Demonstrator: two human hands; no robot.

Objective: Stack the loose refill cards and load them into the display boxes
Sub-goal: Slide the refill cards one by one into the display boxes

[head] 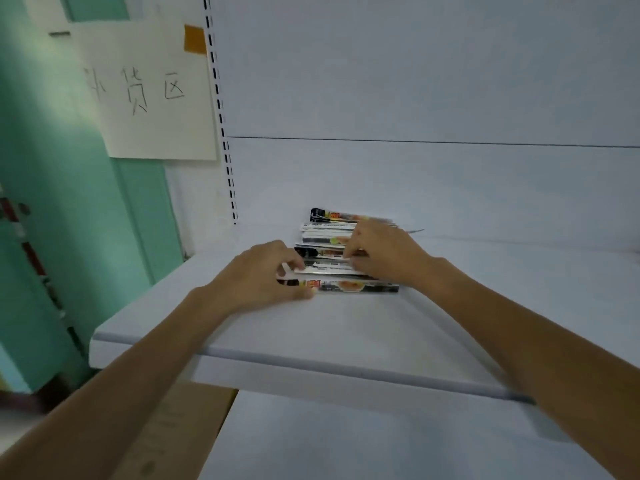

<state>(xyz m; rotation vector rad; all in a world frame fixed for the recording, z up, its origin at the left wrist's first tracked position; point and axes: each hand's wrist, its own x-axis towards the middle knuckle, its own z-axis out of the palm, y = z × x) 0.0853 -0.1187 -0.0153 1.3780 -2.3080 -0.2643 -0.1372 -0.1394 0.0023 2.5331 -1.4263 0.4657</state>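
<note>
White shelf (311,327), paper sign (149,91) at left, left hand (256,275) and right hand (384,251) gripping fanned refill cards (346,286)

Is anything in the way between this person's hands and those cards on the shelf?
Nothing visible. The left hand and right hand both hold the cards spread on the shelf. No display boxes show here, so that path cannot be judged.

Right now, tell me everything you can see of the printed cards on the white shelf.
The thin glossy printed cards lie flat on the white shelf, overlapping in a loose row that runs away from the edge. They show black and white bands with orange and yellow pictures; text unreadable. The left hand pinches their left ends, the right hand curls over the middle ones.
</note>
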